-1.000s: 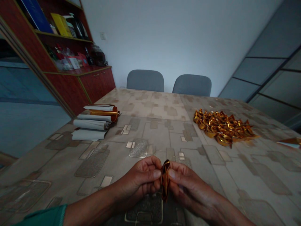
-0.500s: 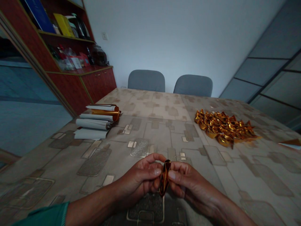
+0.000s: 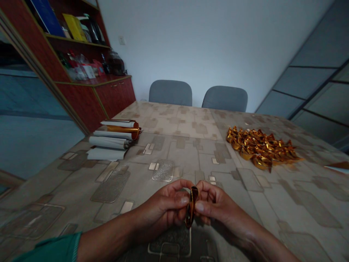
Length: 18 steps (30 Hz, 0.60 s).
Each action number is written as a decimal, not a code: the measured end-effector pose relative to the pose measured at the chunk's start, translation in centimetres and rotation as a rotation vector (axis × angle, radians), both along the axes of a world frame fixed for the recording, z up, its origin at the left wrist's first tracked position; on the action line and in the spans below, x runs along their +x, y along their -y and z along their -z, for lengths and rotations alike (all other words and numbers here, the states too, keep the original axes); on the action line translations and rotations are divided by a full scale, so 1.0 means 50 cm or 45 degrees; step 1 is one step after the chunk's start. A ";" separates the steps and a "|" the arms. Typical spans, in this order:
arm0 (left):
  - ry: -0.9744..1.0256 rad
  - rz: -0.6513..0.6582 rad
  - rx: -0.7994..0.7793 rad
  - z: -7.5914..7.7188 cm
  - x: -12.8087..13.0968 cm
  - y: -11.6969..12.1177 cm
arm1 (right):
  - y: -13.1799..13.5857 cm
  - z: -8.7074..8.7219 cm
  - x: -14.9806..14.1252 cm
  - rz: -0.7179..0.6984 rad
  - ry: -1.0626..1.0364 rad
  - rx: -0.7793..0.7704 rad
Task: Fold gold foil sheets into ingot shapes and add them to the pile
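Observation:
Between my two hands, just above the near part of the table, a folded piece of gold foil paper (image 3: 191, 208) stands on edge, narrow and slightly gaping along its length. My left hand (image 3: 171, 203) pinches its left side, thumb in front and index finger curled over the top. On the other side, my right hand (image 3: 214, 203) grips it with the thumb against its face and the fingers bent behind. The far side of the folded paper is hidden by my fingers.
A cluster of shiny folded gold foil pieces (image 3: 260, 147) lies at the right. Curled foil-and-white paper sheets (image 3: 111, 141) lie at the left. A patterned cloth covers the table (image 3: 185, 153); two grey chairs (image 3: 170, 92) stand behind it. Another paper piece (image 3: 338, 166) rests at the right edge.
My right hand's fingers have shifted on the folded paper, the index finger rising toward its top. The paper looks slightly narrower and more curved. My left hand keeps its hold.

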State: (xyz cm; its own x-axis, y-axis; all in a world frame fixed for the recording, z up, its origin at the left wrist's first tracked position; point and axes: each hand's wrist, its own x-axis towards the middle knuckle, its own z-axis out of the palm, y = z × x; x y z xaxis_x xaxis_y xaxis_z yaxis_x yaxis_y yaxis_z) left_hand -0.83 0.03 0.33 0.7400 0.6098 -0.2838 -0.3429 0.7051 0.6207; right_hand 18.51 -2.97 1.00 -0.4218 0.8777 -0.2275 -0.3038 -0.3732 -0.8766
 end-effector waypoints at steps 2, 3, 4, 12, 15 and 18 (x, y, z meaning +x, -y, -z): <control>0.008 -0.022 0.021 0.000 0.000 -0.001 | 0.001 -0.001 0.000 0.020 0.015 0.016; 0.014 -0.031 0.034 0.000 0.000 -0.001 | 0.001 -0.001 -0.001 0.030 0.016 0.024; 0.018 -0.034 0.045 0.000 -0.001 -0.001 | 0.002 -0.001 -0.001 0.040 0.014 0.031; -0.004 -0.006 0.079 0.002 -0.001 0.000 | -0.003 0.003 -0.004 0.064 -0.067 0.073; 0.004 0.002 0.084 0.004 0.001 -0.001 | -0.003 0.006 -0.005 0.087 -0.048 0.195; 0.021 0.002 0.060 0.002 0.001 -0.002 | 0.000 0.000 -0.004 0.095 -0.008 0.294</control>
State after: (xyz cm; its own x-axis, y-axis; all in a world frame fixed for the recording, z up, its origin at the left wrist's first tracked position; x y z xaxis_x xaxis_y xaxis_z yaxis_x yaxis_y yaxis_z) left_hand -0.76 0.15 0.22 0.7454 0.6210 -0.2422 -0.3524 0.6756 0.6476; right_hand 18.32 -2.98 0.99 -0.3544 0.9350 -0.0149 -0.3291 -0.1397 -0.9339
